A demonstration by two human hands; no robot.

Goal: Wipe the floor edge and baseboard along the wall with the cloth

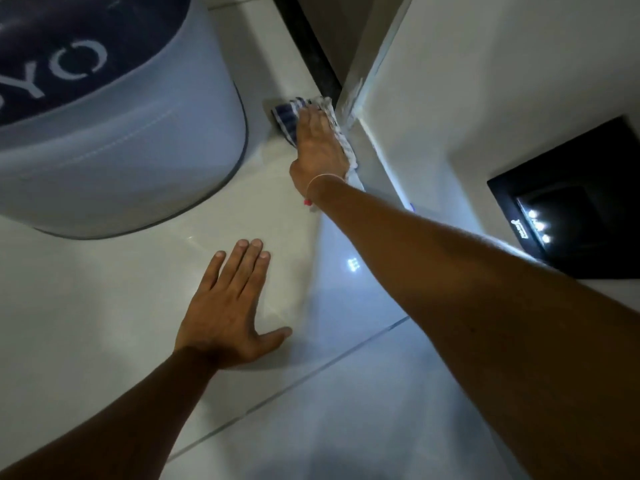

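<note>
My right hand (pixel 317 143) lies flat on a blue-and-white striped cloth (pixel 285 116), pressing it onto the glossy floor where the floor meets the pale baseboard (pixel 375 157) at a wall corner. Most of the cloth is under my palm and fingers; its frayed white edge shows along the baseboard side. A thin bracelet sits on that wrist. My left hand (pixel 230 306) rests palm down on the white floor tiles (pixel 104 323), fingers spread, holding nothing.
A large round white tub (pixel 138 140) with a dark printed top stands on the floor at upper left, close to the cloth. A dark threshold strip (pixel 308 46) runs beyond the corner. A black wall panel (pixel 575 209) with small lights is on the right.
</note>
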